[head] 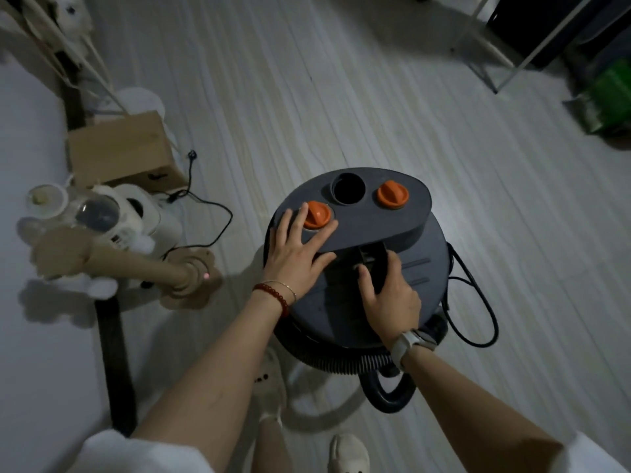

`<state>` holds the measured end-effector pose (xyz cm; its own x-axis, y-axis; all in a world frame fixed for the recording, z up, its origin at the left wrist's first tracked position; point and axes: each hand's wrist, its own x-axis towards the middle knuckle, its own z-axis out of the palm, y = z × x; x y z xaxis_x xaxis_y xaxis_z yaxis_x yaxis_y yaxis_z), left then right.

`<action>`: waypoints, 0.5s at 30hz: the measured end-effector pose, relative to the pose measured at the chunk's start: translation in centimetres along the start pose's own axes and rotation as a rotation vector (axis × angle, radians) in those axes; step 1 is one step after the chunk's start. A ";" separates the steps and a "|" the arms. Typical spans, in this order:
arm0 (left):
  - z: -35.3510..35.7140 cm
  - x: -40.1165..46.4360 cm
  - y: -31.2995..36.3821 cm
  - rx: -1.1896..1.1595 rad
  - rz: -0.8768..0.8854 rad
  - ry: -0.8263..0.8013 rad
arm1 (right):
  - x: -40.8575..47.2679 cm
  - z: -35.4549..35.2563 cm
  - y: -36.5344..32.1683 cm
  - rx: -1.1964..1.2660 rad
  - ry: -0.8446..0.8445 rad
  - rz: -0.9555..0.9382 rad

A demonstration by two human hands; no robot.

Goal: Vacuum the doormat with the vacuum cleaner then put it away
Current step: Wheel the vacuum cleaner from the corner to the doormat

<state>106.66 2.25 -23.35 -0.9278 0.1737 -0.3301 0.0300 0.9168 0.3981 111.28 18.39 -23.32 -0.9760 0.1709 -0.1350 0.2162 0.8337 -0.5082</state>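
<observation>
Pale floorboards (pixel 341 97) carry our vacuum cleaner (pixel 355 240); our left hand (pixel 297 254) lies flat on it, our right hand (pixel 389 295) grips its handle (pixel 370 264).

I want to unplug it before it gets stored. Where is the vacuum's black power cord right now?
In the head view the black power cord loops on the floor against the right side of the vacuum cleaner, just right of the right hand.

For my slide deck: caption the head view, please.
Left hand flat on the vacuum cleaner lid, right hand gripping its handle.
</observation>
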 end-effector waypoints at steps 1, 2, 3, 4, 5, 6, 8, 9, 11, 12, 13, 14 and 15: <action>-1.0 1.7 -0.7 0.011 0.014 -0.002 | 1.7 0.3 -1.1 -0.007 0.010 0.015; -2.0 3.3 -1.4 0.013 0.027 -0.010 | 3.3 0.6 -2.1 -0.009 0.018 0.030; -3.0 5.1 -2.1 0.007 0.037 -0.017 | 4.9 1.0 -3.2 -0.007 0.021 0.040; -4.1 6.9 -2.9 0.003 0.048 -0.022 | 6.6 1.4 -4.3 -0.004 0.027 0.046; -5.1 8.7 -3.6 0.005 0.059 -0.030 | 8.4 1.8 -5.4 -0.007 0.039 0.055; -6.1 10.4 -4.3 0.009 0.070 -0.040 | 10.1 2.2 -6.3 -0.010 0.057 0.061; -7.9 13.8 -5.5 0.025 0.090 -0.041 | 13.4 2.8 -8.2 -0.004 0.090 0.067; -8.9 15.5 -6.1 0.033 0.099 -0.042 | 15.1 3.1 -9.1 -0.001 0.099 0.070; -10.8 19.2 -7.1 0.041 0.110 -0.042 | 18.8 3.8 -10.8 0.005 0.109 0.083; -11.7 21.1 -7.6 0.048 0.118 -0.037 | 20.7 4.0 -11.6 0.009 0.114 0.093; -12.7 22.9 -8.1 0.054 0.123 -0.034 | 22.7 4.3 -12.4 0.011 0.119 0.104; -13.5 24.8 -8.5 0.056 0.125 -0.031 | 24.5 4.6 -13.2 0.012 0.130 0.104; -14.3 26.8 -9.0 0.056 0.124 -0.021 | 26.5 5.0 -14.0 0.016 0.141 0.101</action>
<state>76.22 -6.51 -23.52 -0.9077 0.2941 -0.2992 0.1653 0.9062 0.3892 82.54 8.62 -23.98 -0.9428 0.3266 -0.0662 0.3131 0.8004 -0.5113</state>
